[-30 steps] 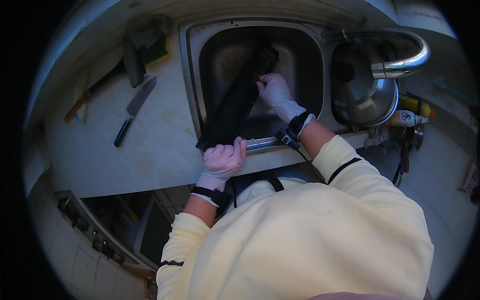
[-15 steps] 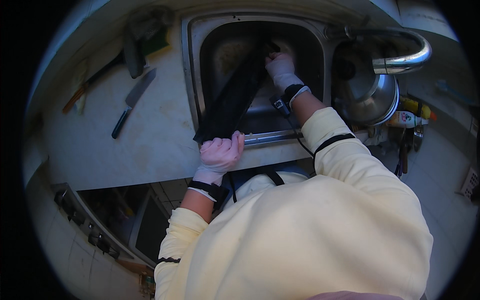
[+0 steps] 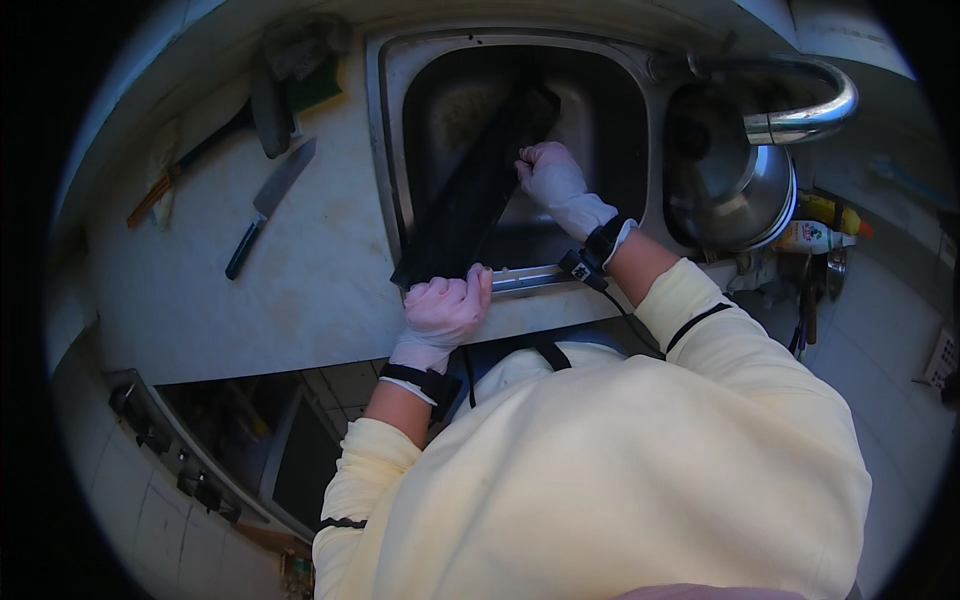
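Head view: we look down past a pale yellow sweatshirt (image 3: 640,470) at our two gloved hands working at a steel sink (image 3: 390,150) set into the worktop (image 3: 280,290). Our left hand (image 3: 445,312) is curled shut around the near end of a long black flat tray (image 3: 475,190), right where that end rests on the sink's front rim. The tray runs slanted from that rim up and across the basin toward its far wall. Our right hand (image 3: 552,180) is down in the basin with its fingers closed against the tray's right edge, about halfway along; we cannot tell how fully they wrap it. On the worktop toward its left edge lies a knife (image 3: 268,205) with a dark handle, well apart from the sink. Right of the basin, a steel pot (image 3: 745,200) sits under the curved tap (image 3: 800,110).
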